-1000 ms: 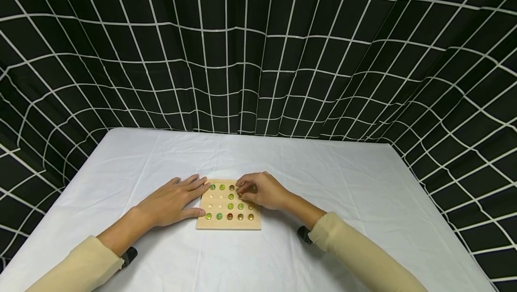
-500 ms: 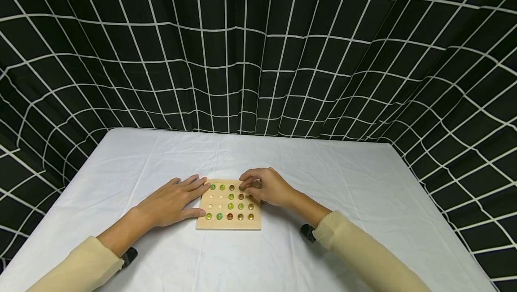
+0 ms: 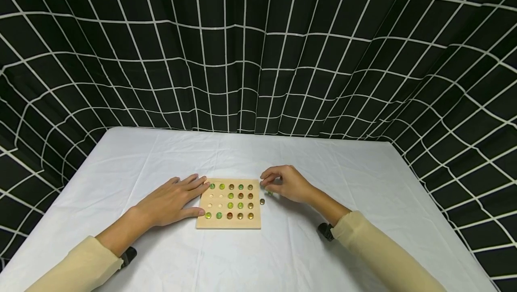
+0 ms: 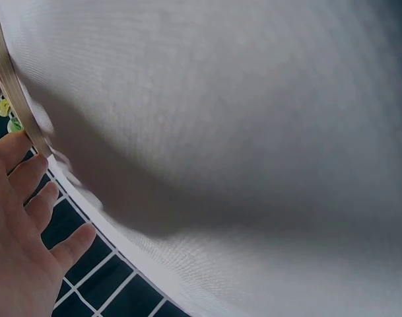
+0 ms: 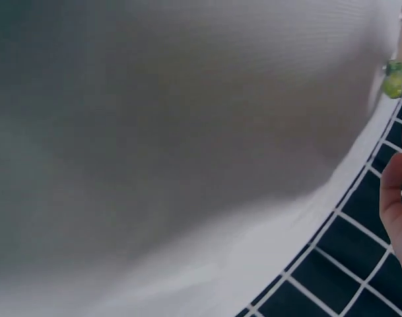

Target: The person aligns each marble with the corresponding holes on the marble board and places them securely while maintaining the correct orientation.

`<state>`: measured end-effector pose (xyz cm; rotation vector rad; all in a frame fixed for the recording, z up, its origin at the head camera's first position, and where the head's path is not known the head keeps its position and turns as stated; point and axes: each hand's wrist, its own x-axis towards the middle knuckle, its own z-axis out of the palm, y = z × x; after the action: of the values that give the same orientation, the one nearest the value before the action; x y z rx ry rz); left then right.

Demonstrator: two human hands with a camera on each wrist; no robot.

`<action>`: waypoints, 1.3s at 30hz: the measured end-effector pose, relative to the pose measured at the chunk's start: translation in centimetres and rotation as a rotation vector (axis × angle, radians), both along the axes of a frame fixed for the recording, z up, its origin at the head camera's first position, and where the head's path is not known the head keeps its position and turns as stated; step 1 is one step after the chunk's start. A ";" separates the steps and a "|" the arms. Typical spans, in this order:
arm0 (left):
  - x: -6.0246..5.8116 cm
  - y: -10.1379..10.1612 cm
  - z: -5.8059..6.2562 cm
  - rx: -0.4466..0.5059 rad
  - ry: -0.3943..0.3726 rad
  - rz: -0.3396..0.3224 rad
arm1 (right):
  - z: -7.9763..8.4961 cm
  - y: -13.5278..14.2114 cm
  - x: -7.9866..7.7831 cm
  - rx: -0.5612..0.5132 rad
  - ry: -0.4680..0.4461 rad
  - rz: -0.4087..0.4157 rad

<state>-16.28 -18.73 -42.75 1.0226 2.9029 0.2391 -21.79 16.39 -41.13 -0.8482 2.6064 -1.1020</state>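
A square wooden board (image 3: pixel 228 225) lies on the table, with rows of round hollows. Green, yellow-green, amber and reddish-brown glass marbles (image 3: pixel 230 206) sit in most of them. Several hollows (image 3: pixel 221 196) in the two left columns of the middle rows are bare. My left hand (image 3: pixel 171 200) rests flat with fingers spread, fingertips and thumb on the board's left edge. Just off the board's right edge is my right hand (image 3: pixel 291 184), fingers loosely bent, over a green marble (image 3: pixel 269 193) partly hidden below the thumb. A brown marble (image 3: pixel 262 201) lies loose beside the board.
White cloth (image 3: pixel 331 171) with light creases covers the table. A black curtain with a white grid (image 3: pixel 258 58) hangs behind and at both sides. In the left wrist view the board's edge (image 4: pixel 16 92) shows above the fingers.
My right hand has moved from over the upper right of the board to the right, off it. A green marble now shows in the top row where its fingers were. The left hand stays put.
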 end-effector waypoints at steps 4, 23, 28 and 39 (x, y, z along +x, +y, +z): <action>0.0 0.0 0.1 0.000 0.002 -0.002 | -0.3 0.8 0.2 0.000 -0.027 0.007; 0.0 0.0 -0.1 0.012 0.005 -0.003 | -1.2 1.9 0.3 0.047 -0.016 0.046; 0.0 0.0 -0.1 0.016 0.001 0.001 | -1.1 1.7 0.5 0.063 -0.011 0.022; 0.0 -0.1 -0.1 0.016 0.016 -0.011 | -0.7 1.2 0.7 0.066 0.006 0.036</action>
<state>-16.27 -18.81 -42.87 1.0476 2.9137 0.2546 -21.05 17.54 -41.85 -0.8819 2.6060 -0.9997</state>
